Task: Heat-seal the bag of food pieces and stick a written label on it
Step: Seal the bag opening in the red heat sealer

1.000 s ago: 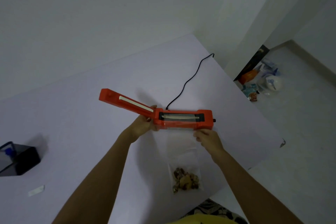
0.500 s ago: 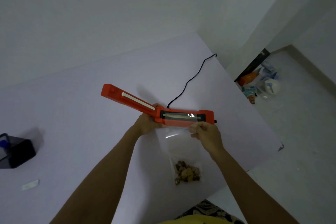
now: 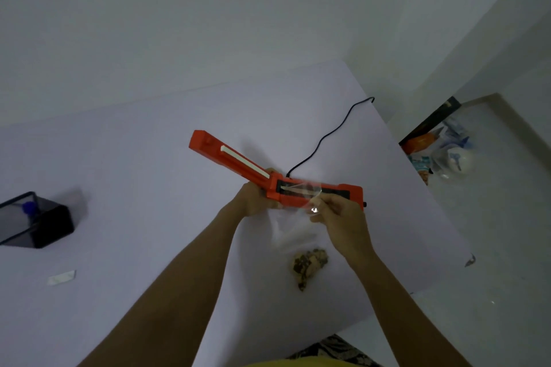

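Observation:
An orange heat sealer point(image 3: 343, 191) lies on the white table point(image 3: 149, 176) with its lid arm point(image 3: 229, 158) raised up to the left. My left hand point(image 3: 253, 198) grips the sealer at its hinge end. A clear plastic bag point(image 3: 293, 231) with brown food pieces point(image 3: 308, 267) at its bottom stretches from the sealer toward me. My right hand point(image 3: 337, 214) pinches the bag's open top, which lies crumpled over the sealing strip. A small white label point(image 3: 61, 277) lies on the table at the near left.
A black cord point(image 3: 328, 137) runs from the sealer to the table's far right corner. A black mesh holder point(image 3: 32, 220) with a blue-capped item stands at the left. Packets and bags point(image 3: 441, 152) lie on the floor beyond the table's right edge.
My right hand has lifted the bag's top onto the sealing strip, and the bag has bunched and twisted. The food pieces swung into a narrower clump. The lid arm tilted higher.

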`<action>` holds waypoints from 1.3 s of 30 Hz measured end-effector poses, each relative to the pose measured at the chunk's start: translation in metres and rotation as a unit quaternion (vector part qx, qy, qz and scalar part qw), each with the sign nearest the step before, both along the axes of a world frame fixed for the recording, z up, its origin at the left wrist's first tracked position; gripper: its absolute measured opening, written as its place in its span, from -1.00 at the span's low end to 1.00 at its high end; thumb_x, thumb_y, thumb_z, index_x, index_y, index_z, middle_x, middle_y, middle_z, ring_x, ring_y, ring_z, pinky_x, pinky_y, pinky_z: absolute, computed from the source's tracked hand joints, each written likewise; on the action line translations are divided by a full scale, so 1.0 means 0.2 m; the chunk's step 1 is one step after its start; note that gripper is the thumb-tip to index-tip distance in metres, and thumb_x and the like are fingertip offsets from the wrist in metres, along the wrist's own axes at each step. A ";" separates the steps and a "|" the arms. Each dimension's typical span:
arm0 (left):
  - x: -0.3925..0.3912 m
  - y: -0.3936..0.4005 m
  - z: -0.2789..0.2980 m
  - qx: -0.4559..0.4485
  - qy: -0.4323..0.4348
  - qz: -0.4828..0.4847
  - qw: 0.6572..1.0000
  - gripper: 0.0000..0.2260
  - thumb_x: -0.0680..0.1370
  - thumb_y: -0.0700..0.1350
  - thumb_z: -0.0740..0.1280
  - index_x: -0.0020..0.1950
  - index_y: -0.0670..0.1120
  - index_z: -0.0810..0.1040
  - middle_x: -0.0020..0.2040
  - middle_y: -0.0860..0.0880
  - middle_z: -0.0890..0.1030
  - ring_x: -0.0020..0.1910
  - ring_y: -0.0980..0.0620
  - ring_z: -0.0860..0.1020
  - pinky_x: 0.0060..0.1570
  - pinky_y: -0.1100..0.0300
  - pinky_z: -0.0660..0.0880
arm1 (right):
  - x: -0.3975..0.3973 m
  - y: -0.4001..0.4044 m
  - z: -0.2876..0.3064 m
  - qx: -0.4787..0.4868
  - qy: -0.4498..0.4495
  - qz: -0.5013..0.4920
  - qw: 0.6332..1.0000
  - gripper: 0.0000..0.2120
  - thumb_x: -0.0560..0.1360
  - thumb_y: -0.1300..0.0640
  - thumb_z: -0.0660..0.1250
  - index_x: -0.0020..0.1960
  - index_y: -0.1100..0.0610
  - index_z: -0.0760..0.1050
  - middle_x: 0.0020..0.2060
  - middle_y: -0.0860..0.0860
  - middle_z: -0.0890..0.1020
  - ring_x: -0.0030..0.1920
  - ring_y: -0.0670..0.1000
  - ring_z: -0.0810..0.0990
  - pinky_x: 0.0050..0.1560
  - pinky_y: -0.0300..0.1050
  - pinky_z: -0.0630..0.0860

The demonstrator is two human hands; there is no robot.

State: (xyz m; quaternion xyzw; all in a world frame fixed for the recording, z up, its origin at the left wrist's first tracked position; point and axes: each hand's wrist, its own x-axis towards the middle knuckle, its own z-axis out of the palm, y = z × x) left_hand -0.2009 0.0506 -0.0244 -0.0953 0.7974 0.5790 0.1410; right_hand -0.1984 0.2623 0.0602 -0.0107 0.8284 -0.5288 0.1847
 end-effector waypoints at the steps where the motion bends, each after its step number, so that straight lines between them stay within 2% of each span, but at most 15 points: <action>1: 0.00 0.00 0.00 0.002 0.005 -0.002 1.000 -0.44 0.24 0.06 0.54 0.18 -0.03 0.49 0.08 -0.07 0.61 0.09 -0.07 0.59 0.18 -0.04 0.53 | 0.00 0.01 0.01 -0.001 0.001 0.003 1.000 -0.84 0.55 0.11 0.30 -0.14 0.05 0.63 -0.28 -0.08 0.71 -0.28 -0.07 0.69 -0.08 -0.06 0.61; 4: 0.02 0.01 0.03 -0.002 0.004 0.013 1.000 -0.43 0.29 0.09 0.41 0.23 -0.10 0.45 0.12 -0.09 0.57 0.14 -0.13 0.55 0.22 -0.02 0.48 | -0.01 0.02 0.03 -0.036 -0.009 0.003 0.999 -0.86 0.55 0.15 0.31 -0.07 0.16 0.63 -0.26 0.01 0.71 -0.25 -0.01 0.69 -0.08 -0.04 0.62; 6: 0.02 0.01 0.01 0.005 -0.008 0.013 1.000 -0.45 0.33 0.02 0.45 0.24 -0.17 0.44 0.13 -0.16 0.55 0.15 -0.18 0.54 0.21 -0.10 0.49 | -0.01 0.04 0.05 -0.069 -0.026 -0.004 0.997 -0.87 0.55 0.19 0.31 -0.05 0.21 0.62 -0.26 0.05 0.71 -0.25 0.00 0.68 -0.16 -0.19 0.61; 9: 0.01 -0.02 -0.25 0.009 -0.025 0.020 0.999 -0.38 0.29 0.16 0.53 0.22 -0.09 0.45 0.13 -0.16 0.57 0.13 -0.20 0.57 0.13 -0.20 0.53 | 0.01 0.07 0.06 -0.103 -0.049 -0.015 0.993 -0.89 0.54 0.23 0.31 -0.03 0.23 0.60 -0.21 0.13 0.70 -0.25 0.00 0.69 -0.24 -0.31 0.58; 11: 0.06 0.01 -0.24 0.012 -0.047 0.043 0.998 -0.33 0.33 0.18 0.50 0.32 -0.07 0.36 0.17 -0.13 0.55 0.13 -0.16 0.57 0.10 -0.15 0.56 | 0.01 0.09 0.06 -0.125 -0.068 -0.024 0.990 -0.90 0.53 0.26 0.31 -0.03 0.24 0.59 -0.20 0.16 0.69 -0.25 0.02 0.69 -0.24 -0.30 0.59; 14: 0.23 0.11 0.02 0.012 -0.095 0.160 0.982 -0.51 0.51 -0.22 0.34 0.39 -0.17 0.25 0.26 -0.17 0.47 0.13 -0.10 0.52 0.10 0.04 0.54 | 0.00 0.10 0.04 -0.134 -0.091 -0.028 0.986 -0.90 0.53 0.24 0.32 -0.01 0.24 0.59 -0.18 0.17 0.70 -0.19 0.11 0.70 -0.21 -0.25 0.62; 15: 0.29 0.13 0.03 0.016 -0.104 0.179 0.978 -0.58 0.51 -0.33 0.27 0.35 -0.17 0.30 0.25 -0.18 0.47 0.11 -0.07 0.52 0.05 0.10 0.54 | -0.01 0.10 0.04 -0.135 -0.098 -0.028 0.986 -0.90 0.53 0.23 0.32 -0.01 0.23 0.59 -0.17 0.17 0.71 -0.18 0.13 0.70 -0.20 -0.24 0.62; 17: 0.39 0.16 0.07 0.061 -0.110 0.143 0.982 -0.59 0.46 -0.42 0.20 0.26 -0.12 0.43 0.21 -0.13 0.52 0.09 0.01 0.53 -0.06 0.21 0.53 | -0.01 0.08 0.03 -0.134 -0.107 -0.019 0.985 -0.90 0.53 0.20 0.33 -0.04 0.21 0.59 -0.16 0.17 0.71 -0.16 0.14 0.70 -0.17 -0.20 0.63; 20: 0.48 0.18 0.14 0.104 -0.111 0.083 0.985 -0.60 0.43 -0.37 0.23 0.19 -0.05 0.56 0.17 0.02 0.58 0.16 0.11 0.52 -0.06 0.34 0.48 | -0.03 0.03 0.03 -0.129 -0.109 0.001 0.986 -0.89 0.54 0.21 0.32 -0.11 0.17 0.60 -0.18 0.14 0.72 -0.17 0.11 0.70 -0.11 -0.11 0.63; 22: 0.52 0.17 0.18 0.105 -0.099 0.093 0.985 -0.79 0.52 -0.27 0.29 0.08 -0.07 0.63 0.11 0.05 0.63 0.12 0.14 0.55 0.04 0.38 0.46 | -0.03 -0.02 0.04 -0.130 -0.111 0.005 0.985 -0.87 0.55 0.22 0.31 -0.14 0.15 0.61 -0.19 0.14 0.71 -0.22 0.08 0.69 -0.17 -0.12 0.64; 24: 0.57 0.15 0.21 0.102 -0.089 0.126 0.983 -0.87 0.57 -0.18 0.30 0.00 -0.13 0.65 0.03 0.01 0.67 0.04 0.13 0.60 0.05 0.37 0.47 | -0.02 -0.09 0.04 -0.137 -0.119 0.018 0.983 -0.88 0.55 0.22 0.31 -0.13 0.15 0.60 -0.21 0.12 0.71 -0.26 0.05 0.69 -0.25 -0.15 0.63; 28: 0.72 0.08 0.22 0.123 -0.097 0.207 0.966 -0.84 0.57 -0.18 0.30 -0.03 -0.26 0.61 -0.09 -0.10 0.67 -0.05 0.05 0.65 -0.05 0.34 0.50 | 0.01 -0.22 0.00 -0.148 -0.146 0.067 0.976 -0.88 0.55 0.18 0.31 -0.09 0.15 0.61 -0.18 0.09 0.72 -0.21 0.08 0.70 -0.23 -0.11 0.61; 32: 0.91 -0.01 0.20 0.124 -0.128 0.266 0.947 -0.82 0.56 -0.11 0.33 -0.01 -0.20 0.64 -0.14 -0.07 0.69 -0.12 0.05 0.64 0.00 0.20 0.52 | 0.08 -0.36 -0.10 -0.152 -0.195 0.101 0.964 -0.94 0.51 0.22 0.35 -0.08 0.18 0.60 -0.16 0.11 0.71 -0.17 0.09 0.70 -0.25 -0.16 0.57; 36: 1.06 -0.10 0.18 0.100 -0.141 0.310 0.935 -0.85 0.56 -0.16 0.33 -0.04 -0.20 0.66 -0.21 -0.03 0.68 -0.20 0.09 0.62 -0.12 0.28 0.52 | 0.16 -0.51 -0.23 -0.138 -0.217 0.141 0.956 -0.88 0.50 0.28 0.34 -0.16 0.14 0.61 -0.22 0.09 0.70 -0.27 0.03 0.67 -0.28 -0.16 0.55; 39: 1.13 -0.18 0.18 0.069 -0.147 0.340 0.926 -0.87 0.54 -0.18 0.35 -0.06 -0.19 0.67 -0.23 -0.03 0.67 -0.22 0.07 0.62 -0.14 0.24 0.52 | 0.21 -0.63 -0.30 -0.107 -0.200 0.159 0.961 -0.86 0.50 0.27 0.35 -0.20 0.11 0.60 -0.26 0.10 0.68 -0.33 -0.01 0.65 -0.31 -0.19 0.53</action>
